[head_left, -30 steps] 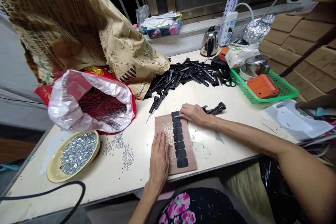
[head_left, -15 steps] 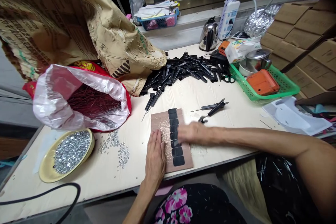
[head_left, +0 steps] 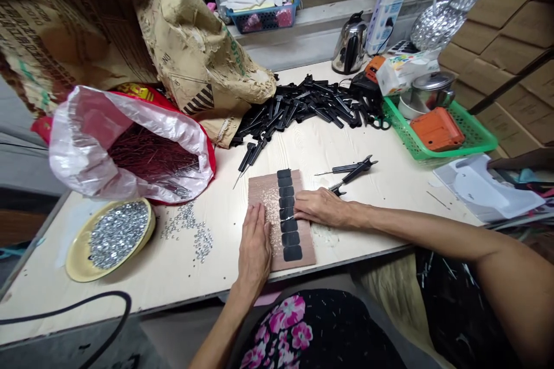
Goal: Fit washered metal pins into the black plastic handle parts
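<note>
A brown wood-grain board [head_left: 259, 184] lies flat near the table's front edge. Down it runs a column of black rounded pads [head_left: 291, 238], with pale crumbs [head_left: 272, 222] scattered to their left. My left hand [head_left: 255, 242] rests flat along the board's left side, fingers stretched out and holding nothing. From the right, my right hand [head_left: 320, 206] reaches over the board, its fingers pinched at the middle pads. A small pale sliver shows by those fingertips; what they grip is too small to name. Beyond that hand lie black-handled tools [head_left: 352, 172] with thin metal tips.
A yellow bowl [head_left: 78, 265] of small metal pieces tilts at left, with loose ones beside it. Behind are an open sack [head_left: 64, 150] of thin rods and a heap of black parts [head_left: 298, 104]. A green basket [head_left: 422, 153] and a kettle [head_left: 348, 46] stand at right.
My right hand, blurred earlier, is now sharp and pinched at the middle pads. My left hand stays on the board. The camera view has shifted slightly.
</note>
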Demonstrator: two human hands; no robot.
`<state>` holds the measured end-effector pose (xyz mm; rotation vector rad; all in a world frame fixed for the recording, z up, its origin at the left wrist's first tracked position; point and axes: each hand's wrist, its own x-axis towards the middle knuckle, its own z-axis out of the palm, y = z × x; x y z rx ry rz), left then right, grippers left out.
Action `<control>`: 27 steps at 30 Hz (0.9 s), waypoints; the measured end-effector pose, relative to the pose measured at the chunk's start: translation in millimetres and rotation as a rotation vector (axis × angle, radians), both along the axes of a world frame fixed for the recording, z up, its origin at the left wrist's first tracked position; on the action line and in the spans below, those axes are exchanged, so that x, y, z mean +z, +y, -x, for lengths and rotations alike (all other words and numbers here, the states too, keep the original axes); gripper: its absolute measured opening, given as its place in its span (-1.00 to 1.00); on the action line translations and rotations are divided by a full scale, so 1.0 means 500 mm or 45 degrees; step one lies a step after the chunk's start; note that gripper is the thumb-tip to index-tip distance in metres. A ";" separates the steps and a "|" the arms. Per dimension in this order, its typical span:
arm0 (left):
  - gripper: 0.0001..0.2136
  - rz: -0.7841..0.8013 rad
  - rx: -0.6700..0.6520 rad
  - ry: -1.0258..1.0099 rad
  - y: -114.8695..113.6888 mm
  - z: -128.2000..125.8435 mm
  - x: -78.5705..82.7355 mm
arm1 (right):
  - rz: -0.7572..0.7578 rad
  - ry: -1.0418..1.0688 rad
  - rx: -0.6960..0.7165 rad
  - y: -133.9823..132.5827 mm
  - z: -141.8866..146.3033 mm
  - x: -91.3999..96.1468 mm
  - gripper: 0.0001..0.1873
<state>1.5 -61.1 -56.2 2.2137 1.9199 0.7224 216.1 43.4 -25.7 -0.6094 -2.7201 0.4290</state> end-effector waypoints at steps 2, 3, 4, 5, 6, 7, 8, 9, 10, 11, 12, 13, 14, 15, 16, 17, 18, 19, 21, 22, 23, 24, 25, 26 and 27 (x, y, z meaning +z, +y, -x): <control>-0.57 -0.010 -0.001 0.011 -0.001 0.001 -0.002 | -0.034 0.024 -0.047 0.011 0.003 0.003 -0.65; -0.57 -0.018 -0.005 0.015 -0.001 0.001 -0.003 | -0.035 0.042 -0.098 0.012 0.005 0.004 -0.65; -0.57 -0.026 -0.008 0.017 -0.002 0.001 -0.004 | -0.024 0.061 -0.149 0.009 0.006 0.004 -0.65; -0.57 -0.033 -0.011 0.017 -0.002 0.002 -0.004 | -0.010 0.072 -0.174 0.002 0.008 0.004 -0.66; -0.58 -0.039 -0.014 0.014 -0.003 0.002 -0.004 | -0.005 0.079 -0.154 -0.008 0.009 0.003 -0.67; -0.58 -0.044 -0.017 0.010 -0.003 0.002 -0.004 | -0.018 0.067 -0.046 -0.019 0.009 0.001 -0.69; -0.58 -0.047 -0.018 0.006 -0.003 0.001 -0.004 | -0.046 0.046 0.080 -0.029 0.008 -0.002 -0.70; -0.58 -0.050 -0.018 -0.001 -0.003 0.001 -0.003 | -0.060 0.039 0.147 -0.036 0.007 -0.005 -0.70; -0.58 -0.051 -0.018 -0.008 -0.003 0.000 -0.003 | -0.059 0.043 0.134 -0.040 0.006 -0.008 -0.71; -0.58 -0.053 -0.020 -0.015 -0.003 0.000 -0.002 | -0.043 0.056 0.056 -0.040 0.004 -0.012 -0.72; -0.58 -0.052 -0.018 -0.023 -0.003 0.000 -0.001 | -0.014 0.073 -0.068 -0.038 0.003 -0.014 -0.72; -0.58 -0.050 -0.017 -0.029 -0.003 -0.001 -0.001 | 0.019 0.087 -0.198 -0.035 0.003 -0.017 -0.72; -0.59 -0.048 -0.018 -0.033 -0.002 -0.001 -0.001 | 0.041 0.073 -0.224 -0.034 0.003 -0.019 -0.73; -0.59 -0.048 -0.018 -0.035 -0.002 -0.001 -0.001 | 0.043 0.053 -0.185 -0.034 0.004 -0.020 -0.72; -0.59 -0.049 -0.017 -0.034 -0.002 -0.001 -0.002 | 0.049 0.016 -0.065 -0.035 0.007 -0.021 -0.72; -0.59 -0.050 -0.014 -0.033 -0.002 0.000 -0.003 | 0.048 -0.012 0.026 -0.036 0.009 -0.021 -0.71; -0.59 -0.051 -0.008 -0.032 -0.002 0.000 -0.004 | 0.047 -0.022 0.060 -0.035 0.011 -0.021 -0.71; -0.58 -0.055 -0.006 -0.031 -0.002 0.000 -0.004 | 0.051 -0.024 0.054 -0.034 0.012 -0.019 -0.71; -0.58 -0.059 -0.007 -0.030 -0.002 0.000 -0.005 | 0.054 -0.005 -0.081 -0.027 0.013 -0.016 -0.70; -0.58 -0.058 -0.011 -0.030 -0.002 0.000 -0.005 | 0.050 -0.014 -0.114 -0.026 0.012 -0.014 -0.70; -0.58 -0.056 -0.018 -0.029 -0.003 -0.001 -0.005 | 0.021 -0.023 -0.128 -0.026 0.011 -0.013 -0.69; -0.58 -0.048 -0.023 -0.028 -0.003 -0.001 -0.004 | -0.009 -0.043 -0.100 -0.029 0.010 -0.013 -0.70; -0.58 -0.039 -0.023 -0.027 -0.003 -0.001 -0.004 | -0.041 -0.060 -0.067 -0.035 0.009 -0.013 -0.70; -0.58 -0.032 -0.019 -0.028 -0.004 -0.002 -0.003 | -0.064 -0.068 -0.046 -0.041 0.008 -0.014 -0.71; -0.58 -0.027 -0.014 -0.029 -0.004 -0.002 -0.003 | -0.075 -0.071 -0.034 -0.048 0.007 -0.015 -0.72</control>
